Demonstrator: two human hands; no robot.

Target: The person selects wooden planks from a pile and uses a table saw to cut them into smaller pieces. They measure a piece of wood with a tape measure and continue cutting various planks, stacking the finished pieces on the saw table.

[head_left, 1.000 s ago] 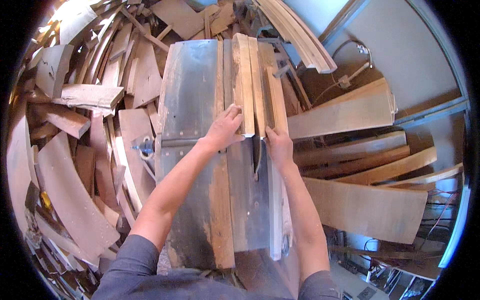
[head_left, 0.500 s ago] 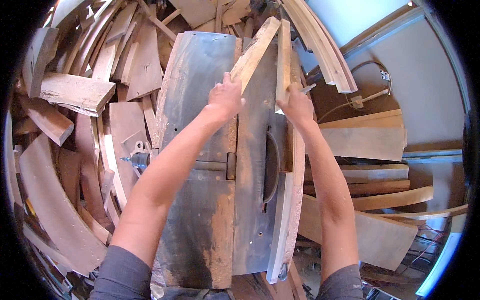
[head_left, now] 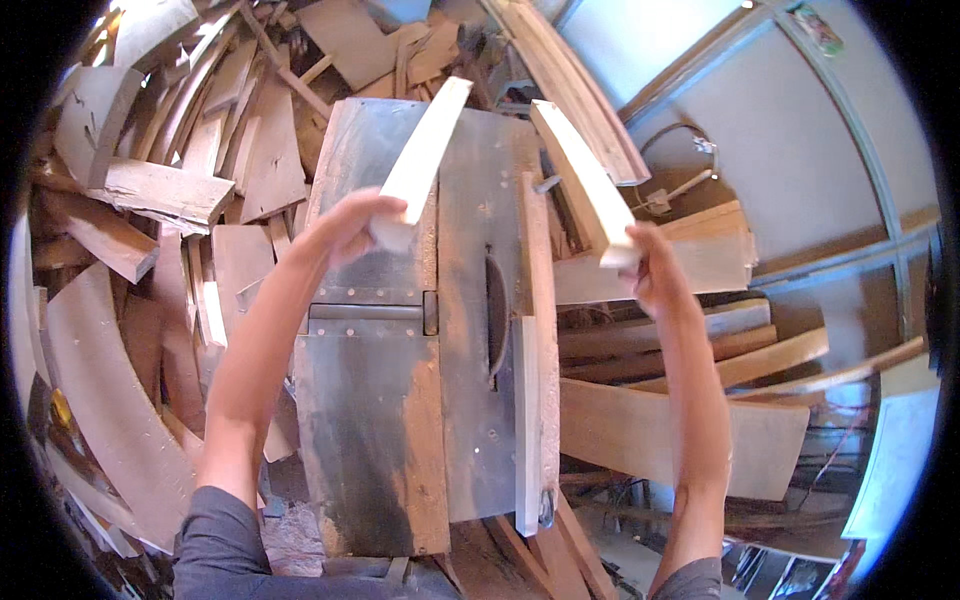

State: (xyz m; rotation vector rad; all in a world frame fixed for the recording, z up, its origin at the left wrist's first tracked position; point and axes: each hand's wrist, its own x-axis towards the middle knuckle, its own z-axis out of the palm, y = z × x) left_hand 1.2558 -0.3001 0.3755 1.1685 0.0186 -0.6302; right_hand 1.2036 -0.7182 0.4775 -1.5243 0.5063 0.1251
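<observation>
In my left hand (head_left: pixel 355 225) is the near end of a pale wooden strip (head_left: pixel 428 150), tilted up and away over the far part of a dark metal machine table (head_left: pixel 375 420). My right hand (head_left: pixel 652 268) grips the near end of a second wooden strip (head_left: pixel 582 178), held beyond the table's right edge. Both hands are closed round the wood and the two strips stand apart. A curved saw blade (head_left: pixel 497 315) rises from a slot in the table, nearer than both strips. Left of it lies a recessed cutter drum (head_left: pixel 365 312).
A wooden fence (head_left: pixel 526 425) runs along the table's right side. Offcuts and boards (head_left: pixel 120 400) are heaped on the left. More planks (head_left: pixel 690 440) are stacked on the right, below a wall with a looped cable (head_left: pixel 685 150). Long boards (head_left: pixel 575 90) lean at the far right.
Both strips have spread apart, the left one going left and the right one swinging right past the table edge. My hands have come nearer. The whole view has shifted a little.
</observation>
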